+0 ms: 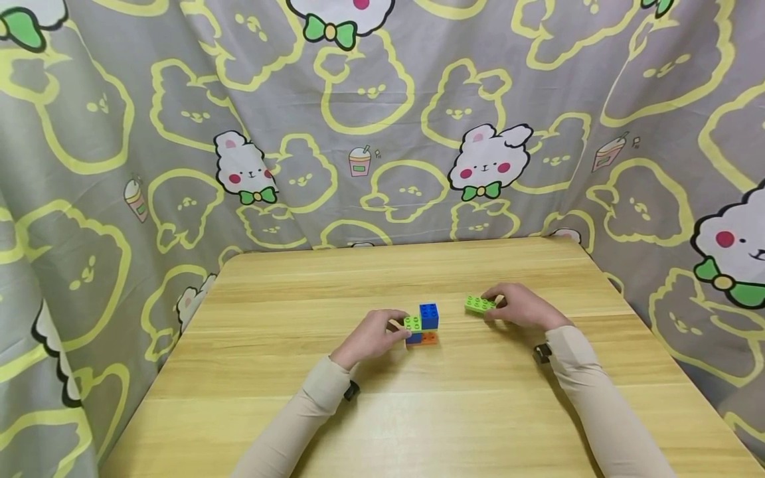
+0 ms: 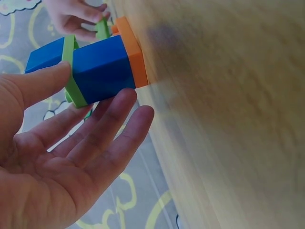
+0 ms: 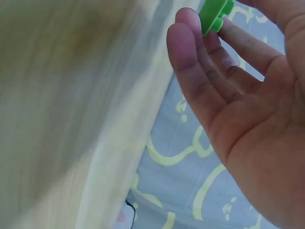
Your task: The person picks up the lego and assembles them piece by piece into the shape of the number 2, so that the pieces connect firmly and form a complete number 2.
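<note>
On the table stands a stack of toy building bricks: an orange plate [image 2: 132, 52] at the bottom, a blue brick [image 2: 105, 62] on it, a green plate [image 2: 70, 71] above that, and another blue brick [image 1: 428, 316] on top at one end. My left hand [image 1: 372, 335] holds the stack by its left side, the thumb on the green plate in the left wrist view. To the right of the stack, my right hand [image 1: 521, 307] pinches a loose green studded plate [image 1: 478, 304] at its right end. Only a corner of this green plate shows in the right wrist view.
The wooden table [image 1: 382, 411] runs back to a grey curtain [image 1: 382, 186] with yellow outlines and bunny prints, which also closes in both sides. A dark strap device [image 1: 542, 353] sits at the right wrist, with another dark device [image 1: 351, 390] at the left.
</note>
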The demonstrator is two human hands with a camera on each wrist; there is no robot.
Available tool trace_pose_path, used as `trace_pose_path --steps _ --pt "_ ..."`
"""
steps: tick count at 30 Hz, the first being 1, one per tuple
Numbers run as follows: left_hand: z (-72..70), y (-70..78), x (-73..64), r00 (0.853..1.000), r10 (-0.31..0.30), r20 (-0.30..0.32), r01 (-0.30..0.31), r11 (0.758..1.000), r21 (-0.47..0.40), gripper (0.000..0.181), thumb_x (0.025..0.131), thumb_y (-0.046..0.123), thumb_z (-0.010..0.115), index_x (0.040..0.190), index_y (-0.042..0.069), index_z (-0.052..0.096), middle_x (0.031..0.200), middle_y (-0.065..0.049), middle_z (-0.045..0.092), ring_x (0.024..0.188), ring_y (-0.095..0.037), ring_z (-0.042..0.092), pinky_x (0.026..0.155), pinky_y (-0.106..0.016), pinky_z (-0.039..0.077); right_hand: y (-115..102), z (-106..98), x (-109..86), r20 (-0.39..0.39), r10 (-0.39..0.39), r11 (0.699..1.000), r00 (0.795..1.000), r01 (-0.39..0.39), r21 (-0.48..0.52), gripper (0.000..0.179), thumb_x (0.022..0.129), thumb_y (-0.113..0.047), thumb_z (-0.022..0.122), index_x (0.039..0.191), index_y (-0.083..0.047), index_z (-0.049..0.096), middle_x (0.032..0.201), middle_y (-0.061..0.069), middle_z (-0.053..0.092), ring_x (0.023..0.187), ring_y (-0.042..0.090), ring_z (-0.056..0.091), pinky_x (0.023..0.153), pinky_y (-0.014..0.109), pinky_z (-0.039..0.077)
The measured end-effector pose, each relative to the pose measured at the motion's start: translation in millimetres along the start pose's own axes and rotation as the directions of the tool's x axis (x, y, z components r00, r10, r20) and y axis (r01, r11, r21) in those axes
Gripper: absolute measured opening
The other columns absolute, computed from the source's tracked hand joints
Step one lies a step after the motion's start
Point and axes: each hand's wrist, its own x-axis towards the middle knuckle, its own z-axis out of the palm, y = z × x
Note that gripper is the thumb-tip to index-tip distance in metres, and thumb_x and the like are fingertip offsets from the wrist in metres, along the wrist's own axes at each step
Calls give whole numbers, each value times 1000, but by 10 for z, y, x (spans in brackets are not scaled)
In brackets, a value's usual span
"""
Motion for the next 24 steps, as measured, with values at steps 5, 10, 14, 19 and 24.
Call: trace_pose_path --steps 5,10,14,19,24 --pt "8 9 -5 1000 -3 0 3 1000 8 42 101 23 67 137 3 63 127 -11 69 102 -22 71 84 -34 59 -84 -25 -9 -10 -15 1000 1000 15 -3 38 92 -16 76 126 1 69 120 18 70 96 25 70 78 37 58" --pt "13 28 -3 1000 -3 4 3 1000 21 42 100 23 67 137 3 63 125 -12 70 101 -22 72 84 -33 59 -182 -43 -36 -26 -55 998 998 55 -27 38 94 -16 74 127 2 68 118 17 69 94 23 69 80 40 59" --pt "11 33 5 1000 4 3 -4 999 33 42 100 24 67 136 2 64 125 -12 70 100 -21 72 85 -32 59 -272 -58 -54 -45 -97 994 994 95 -44 37 94 -16 74 125 2 69 112 13 69 91 20 68 80 39 59" --pt "7 31 15 1000 9 -4 -9 1000 30 42 99 23 67 135 1 64 123 -13 70 100 -22 72 85 -33 59 -390 -74 -69 -63 -121 992 991 119 -41 35 94 -16 75 125 1 69 111 11 68 91 19 67 80 37 60" --pt "2 24 12 1000 17 -6 -17 999 41 47 98 24 68 138 0 61 122 -13 70 99 -21 71 84 -33 59 -512 -68 -72 -95 -130 991 987 127 -44 35 94 -17 75 125 -1 68 111 10 67 93 20 67 80 37 60"
